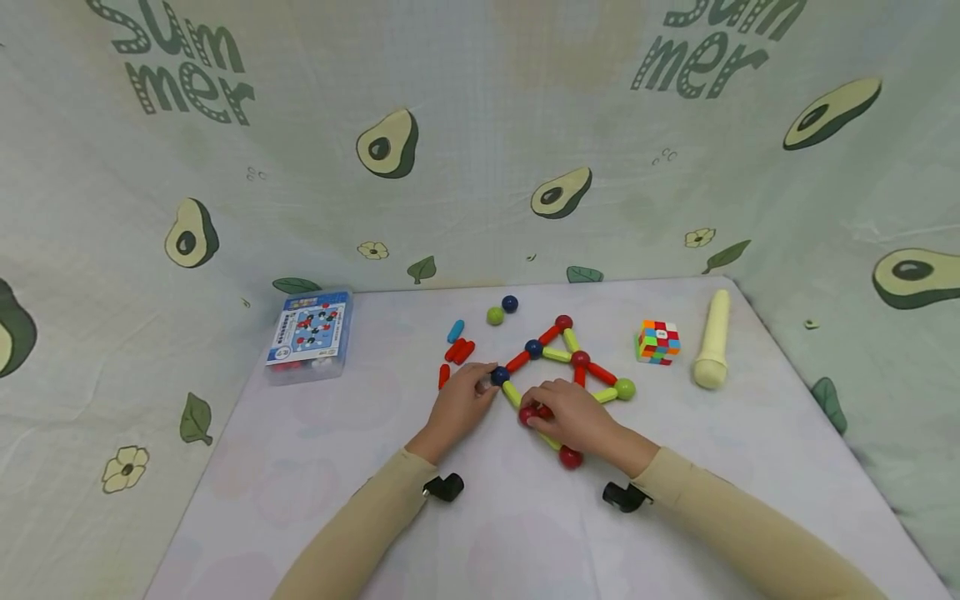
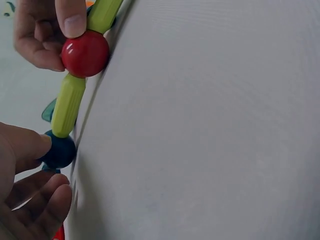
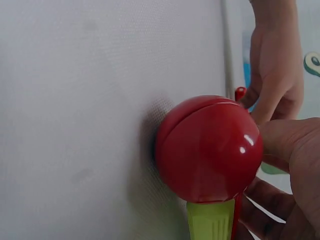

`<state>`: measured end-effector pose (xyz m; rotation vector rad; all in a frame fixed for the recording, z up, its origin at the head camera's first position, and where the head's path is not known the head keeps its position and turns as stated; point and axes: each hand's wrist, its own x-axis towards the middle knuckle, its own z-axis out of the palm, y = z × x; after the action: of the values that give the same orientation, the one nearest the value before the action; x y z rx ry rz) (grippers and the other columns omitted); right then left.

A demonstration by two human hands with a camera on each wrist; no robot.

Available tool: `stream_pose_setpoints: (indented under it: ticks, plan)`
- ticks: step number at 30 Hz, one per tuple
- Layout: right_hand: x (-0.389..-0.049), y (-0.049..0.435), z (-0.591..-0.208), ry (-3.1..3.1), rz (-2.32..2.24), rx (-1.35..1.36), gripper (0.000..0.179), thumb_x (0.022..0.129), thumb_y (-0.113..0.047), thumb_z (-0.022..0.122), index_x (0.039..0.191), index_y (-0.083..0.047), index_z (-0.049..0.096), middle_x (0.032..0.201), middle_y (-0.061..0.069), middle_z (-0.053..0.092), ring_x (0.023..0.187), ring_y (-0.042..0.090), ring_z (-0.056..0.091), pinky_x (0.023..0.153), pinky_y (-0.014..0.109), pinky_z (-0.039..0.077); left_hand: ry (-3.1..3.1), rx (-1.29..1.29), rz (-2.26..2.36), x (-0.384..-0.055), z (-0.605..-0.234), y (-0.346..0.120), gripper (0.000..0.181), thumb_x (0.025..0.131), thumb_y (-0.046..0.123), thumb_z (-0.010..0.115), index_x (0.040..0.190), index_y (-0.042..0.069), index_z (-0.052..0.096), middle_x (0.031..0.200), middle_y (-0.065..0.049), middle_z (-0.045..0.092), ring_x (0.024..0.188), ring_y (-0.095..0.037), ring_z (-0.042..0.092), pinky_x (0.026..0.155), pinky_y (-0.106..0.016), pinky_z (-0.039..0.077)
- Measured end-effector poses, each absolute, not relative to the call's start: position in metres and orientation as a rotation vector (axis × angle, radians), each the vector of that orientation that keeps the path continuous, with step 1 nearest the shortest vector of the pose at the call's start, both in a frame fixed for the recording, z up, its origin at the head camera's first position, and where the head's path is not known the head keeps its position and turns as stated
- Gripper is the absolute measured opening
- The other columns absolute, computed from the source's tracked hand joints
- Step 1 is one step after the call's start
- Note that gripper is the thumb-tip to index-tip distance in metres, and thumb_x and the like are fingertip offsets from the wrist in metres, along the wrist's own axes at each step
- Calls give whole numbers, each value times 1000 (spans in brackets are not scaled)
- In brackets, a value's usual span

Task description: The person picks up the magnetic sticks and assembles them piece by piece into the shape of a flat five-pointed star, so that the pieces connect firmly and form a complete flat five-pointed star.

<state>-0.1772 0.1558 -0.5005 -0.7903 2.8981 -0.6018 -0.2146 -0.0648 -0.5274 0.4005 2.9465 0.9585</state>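
Note:
A flat frame of magnetic balls and rods lies on the table. My left hand (image 1: pixel 461 404) pinches the dark blue ball (image 1: pixel 500 377) at its left corner. From that ball a yellow-green rod (image 2: pixel 69 105) runs to a red ball (image 2: pixel 86 54), which my right hand (image 1: pixel 573 417) holds between thumb and fingers. Another red ball (image 1: pixel 571 457) is at the frame's near end, large in the right wrist view. Farther off, red rods (image 1: pixel 518 361) and yellow-green rods (image 1: pixel 557 355) join more balls, with a green ball (image 1: pixel 625 388) at the right. My right hand hides part of the frame.
Loose red rods (image 1: pixel 464 352), a blue rod (image 1: pixel 455 331), a green ball (image 1: pixel 495 316) and a dark blue ball (image 1: pixel 510 303) lie behind my left hand. A plastic box (image 1: pixel 307 335) stands at the back left. A puzzle cube (image 1: pixel 658 342) and a cream microphone-shaped object (image 1: pixel 712 342) are at the right.

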Motion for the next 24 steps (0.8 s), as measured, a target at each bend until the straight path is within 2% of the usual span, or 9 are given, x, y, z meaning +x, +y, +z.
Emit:
stream_pose_setpoints:
  ticks: [4,7,11,14,19,24]
  plan:
    - [-179,156,-501,2903,-615,-744,25,90,-29,79,113,-22,72,99,-4,67,89,13,57,79,33,53,3006,360,1004,-218,-526,-79,36,96,25,73,131,19,68,112,2,62,84,-13,55,71,-25,52]
    - [-180,156,-501,2899,-629,-747,25,90,-28,79,113,-22,71,98,-5,66,89,13,57,79,32,53,3103,257,979,-223,-526,-93,32,95,27,73,125,18,69,114,-1,58,89,-16,55,75,-30,53]
    - [-180,157,-502,2893,-641,-764,25,91,-28,78,113,-22,71,98,-6,65,89,12,56,79,32,52,3144,34,904,-227,-528,-111,39,93,30,75,125,12,60,116,-6,55,94,-20,55,78,-35,55]
    - [-180,157,-503,2889,-645,-759,25,91,-27,79,114,-22,71,99,-6,65,90,12,56,79,32,52,3097,-71,851,-227,-528,-119,46,93,34,74,126,8,55,108,-7,58,88,-21,56,73,-35,55]
    - [-179,157,-502,2878,-654,-758,25,91,-27,79,114,-22,70,99,-6,65,90,12,56,79,32,52,3055,-53,794,-225,-527,-123,36,93,32,74,117,7,64,93,-5,61,80,-21,56,69,-34,53]
    - [-178,157,-501,2875,-664,-748,25,91,-26,79,114,-22,70,99,-6,65,91,13,56,79,32,52,3056,97,737,-223,-529,-120,22,92,22,75,110,10,73,92,-4,60,80,-19,56,73,-33,53]
